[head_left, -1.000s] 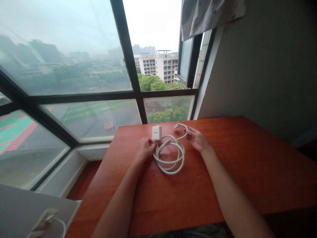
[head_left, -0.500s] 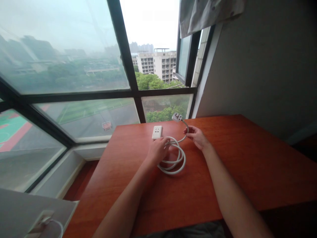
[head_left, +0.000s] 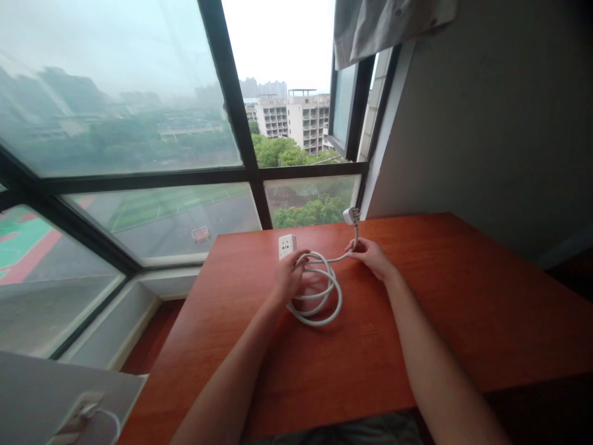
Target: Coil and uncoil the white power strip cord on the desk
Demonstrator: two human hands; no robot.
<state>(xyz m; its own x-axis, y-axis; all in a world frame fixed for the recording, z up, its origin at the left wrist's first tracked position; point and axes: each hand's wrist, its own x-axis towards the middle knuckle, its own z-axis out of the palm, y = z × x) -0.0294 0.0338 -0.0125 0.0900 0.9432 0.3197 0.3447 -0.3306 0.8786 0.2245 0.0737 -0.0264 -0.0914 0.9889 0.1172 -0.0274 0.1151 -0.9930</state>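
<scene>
Nearest, a reddish-brown wooden desk (head_left: 463,296) carries a loosely coiled, round white cable (head_left: 341,298). The bare left hand (head_left: 288,275) is bent at the coil's left side; whether its fingertips meet on a strand cannot be told. The bare right hand (head_left: 373,257) is clamped, thumb against fingers, on the cable just below its plug end. Farther off, a white rectangular plastic socket block (head_left: 286,245) lies just beyond the left hand, partly covered by it. The white plastic plug (head_left: 351,215) points upward. Against half a second ago, the plug stands farther right and the block farther left: the cable's ends are wider apart. Beyond stands a dark-framed glass window (head_left: 185,180).
</scene>
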